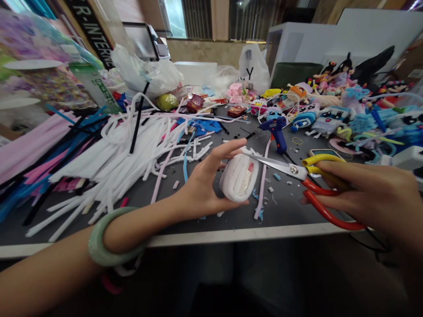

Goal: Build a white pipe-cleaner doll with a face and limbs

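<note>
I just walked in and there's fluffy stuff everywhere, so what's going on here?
A person is working at a cluttered table. Their left grip holds a rounded white bundle, and their right grip holds scissors, tip at the bundle's top edge; I can't tell if it touches. A blue glue gun is behind them, with white fuzzy strips to the left and little figures to the right.

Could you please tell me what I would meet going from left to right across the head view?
Long, pale pink, fuzzy-looking strips, a pale green round bangle, a white, rounded, layered bundle, a dark blue plastic glue gun, red and yellow scissor handles.
</note>
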A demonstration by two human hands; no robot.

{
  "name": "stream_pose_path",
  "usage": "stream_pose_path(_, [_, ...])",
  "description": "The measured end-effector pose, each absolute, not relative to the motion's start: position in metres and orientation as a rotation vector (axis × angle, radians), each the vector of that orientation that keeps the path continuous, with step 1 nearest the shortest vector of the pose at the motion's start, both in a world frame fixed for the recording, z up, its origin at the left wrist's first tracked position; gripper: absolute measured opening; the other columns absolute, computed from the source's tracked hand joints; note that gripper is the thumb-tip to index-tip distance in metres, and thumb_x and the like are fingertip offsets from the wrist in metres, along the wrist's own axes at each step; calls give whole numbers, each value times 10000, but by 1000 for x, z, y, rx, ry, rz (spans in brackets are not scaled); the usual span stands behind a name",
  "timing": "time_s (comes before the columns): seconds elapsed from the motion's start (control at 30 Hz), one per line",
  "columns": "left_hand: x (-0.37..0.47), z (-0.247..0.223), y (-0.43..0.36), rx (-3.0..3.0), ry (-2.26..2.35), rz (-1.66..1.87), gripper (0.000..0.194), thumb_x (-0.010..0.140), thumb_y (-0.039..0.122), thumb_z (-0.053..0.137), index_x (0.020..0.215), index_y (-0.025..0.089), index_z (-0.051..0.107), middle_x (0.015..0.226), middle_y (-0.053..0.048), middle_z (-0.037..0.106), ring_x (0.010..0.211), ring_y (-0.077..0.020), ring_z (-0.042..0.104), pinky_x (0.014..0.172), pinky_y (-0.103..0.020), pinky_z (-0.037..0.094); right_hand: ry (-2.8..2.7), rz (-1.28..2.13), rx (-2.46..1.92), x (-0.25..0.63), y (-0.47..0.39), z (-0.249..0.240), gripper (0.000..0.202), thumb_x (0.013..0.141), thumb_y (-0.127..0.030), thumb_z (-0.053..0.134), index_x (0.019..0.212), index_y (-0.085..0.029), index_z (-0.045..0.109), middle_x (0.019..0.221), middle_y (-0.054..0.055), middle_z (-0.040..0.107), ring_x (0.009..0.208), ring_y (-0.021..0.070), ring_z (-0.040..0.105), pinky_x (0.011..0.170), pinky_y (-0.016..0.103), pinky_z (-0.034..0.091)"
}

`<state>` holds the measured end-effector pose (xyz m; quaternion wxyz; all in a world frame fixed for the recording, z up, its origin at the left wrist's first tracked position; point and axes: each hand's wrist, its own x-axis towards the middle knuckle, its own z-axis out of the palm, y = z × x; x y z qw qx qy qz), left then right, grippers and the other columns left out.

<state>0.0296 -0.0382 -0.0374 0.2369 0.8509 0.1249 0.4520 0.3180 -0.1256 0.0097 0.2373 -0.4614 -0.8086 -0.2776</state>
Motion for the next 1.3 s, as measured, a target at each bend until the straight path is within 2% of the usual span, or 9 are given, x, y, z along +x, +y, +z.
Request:
stream_pose_path(0.13, [30, -29, -41, 2423, 333, 1167, 892, 680, 288, 829, 1432, 284, 348, 1407, -111, 490, 1286, -265, 498, 1048, -393, 466, -2229, -774, -1264, 320, -126, 10, 279, 866, -468, 559, 846, -205, 648, 565, -20, 623, 433, 120, 527, 445, 235, 357])
stream_pose_path(0.27, [30, -25, -42, 2449, 353, 1116, 820, 684, 322, 821, 1390, 256, 409, 1351, -131, 531, 1230, -270, 537, 957, -376, 521, -2197, -799, -1297, 322, -125, 8, 286, 834, -498, 581, 875, -227, 666, 596, -15, 649, 449, 134, 551, 462, 244, 367])
stream_pose_path(0.47, [29, -26, -43, 2427, 414, 1083, 819, 662, 332, 829, 1369, 265, 422, 1353, -127, 526, 1225, -289, 534, 880, -376, 550, -2256, -750, -1385, 318, -123, 13, 480, 847, -630, 473, 897, -181, 637, 596, -9, 617, 418, 117, 522, 406, 234, 340])
stream_pose_path(0.6, [29, -27, -42, 2415, 424, 1089, 825, 658, 322, 831, 1369, 260, 417, 1361, -122, 515, 1241, -287, 518, 870, -369, 555, -2290, -723, -1440, 317, -124, 16, 592, 808, -720, 446, 964, -176, 619, 673, 10, 656, 461, 141, 582, 413, 246, 380])
stream_pose_path(0.77, [29, -32, -40, 2368, 418, 1130, 882, 636, 300, 842, 1388, 285, 380, 1385, -118, 479, 1159, -267, 550, 872, -378, 556, -2273, -699, -1526, 321, -125, 20, 627, 773, -770, 424, 955, -200, 611, 675, 9, 660, 466, 163, 592, 408, 259, 379])
stream_pose_path(0.87, [29, -34, -39, 2330, 427, 1158, 941, 625, 289, 853, 1411, 299, 335, 1423, -120, 431, 1090, -242, 569, 858, -370, 562, -2221, -597, -1700, 326, -123, 23, 674, 718, -822, 422, 921, -213, 626, 604, 2, 628, 439, 174, 563, 408, 265, 361])
stream_pose_path(0.97, [30, -35, -38, 2319, 434, 1184, 983, 612, 290, 863, 1422, 304, 307, 1447, -119, 394, 1089, -246, 559, 849, -372, 566, -2146, -370, -2075, 326, -118, 21, 673, 664, -844, 437, 788, -211, 628, 563, 31, 614, 458, 203, 551, 450, 296, 374])
stream_pose_path(1.13, [29, -33, -41, 2316, 466, 1160, 997, 599, 330, 868, 1419, 293, 303, 1446, -112, 376, 1036, -227, 556, 834, -366, 564, -2060, -91, -2577, 320, -104, 3, 656, 728, -805, 386, 746, -200, 641, 705, 138, 663, 631, 295, 623, 552, 358, 408])
stream_pose_path(1.3, [31, -32, -44, 2379, 349, 1200, 969, 618, 309, 854, 1422, 273, 314, 1409, -120, 418, 1116, -253, 545, 899, -380, 547, -1967, -37, -2676, 317, -94, -12, 671, 745, -772, 418, 803, -161, 688, 734, 198, 648, 674, 356, 639, 554, 391, 412])
